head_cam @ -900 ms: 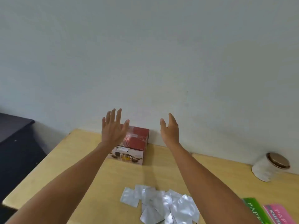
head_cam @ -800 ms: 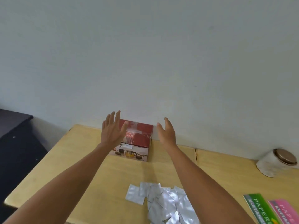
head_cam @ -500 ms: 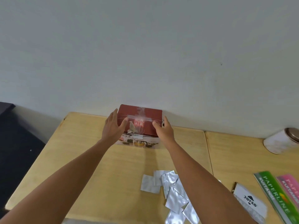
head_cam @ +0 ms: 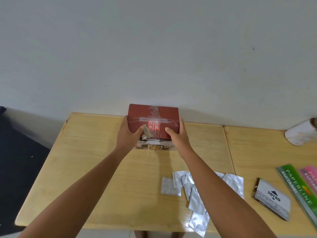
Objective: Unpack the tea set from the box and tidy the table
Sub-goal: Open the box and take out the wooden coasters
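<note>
A red tea set box [head_cam: 153, 117] with clear tape and Chinese characters on its lid stands at the far edge of the wooden table [head_cam: 96, 162], close to the wall. My left hand [head_cam: 129, 134] grips its left side, thumb on the lid. My right hand [head_cam: 177, 135] grips the right side the same way. The box is closed; a torn bit of tape sticks up near my left thumb. Its white front face with teapot pictures shows between my wrists.
Several silver foil sachets [head_cam: 197, 191] lie scattered under my right forearm. A Joyko stamp pad box [head_cam: 272, 198] and green and pink Paperline booklets [head_cam: 298, 186] lie at the right. A white jar [head_cam: 300, 133] lies on its side far right. Dark furniture [head_cam: 18, 152] stands left.
Both hands went from open in the air to clasped on the sides of the red box. The view has tilted down and the box looks nearer.
</note>
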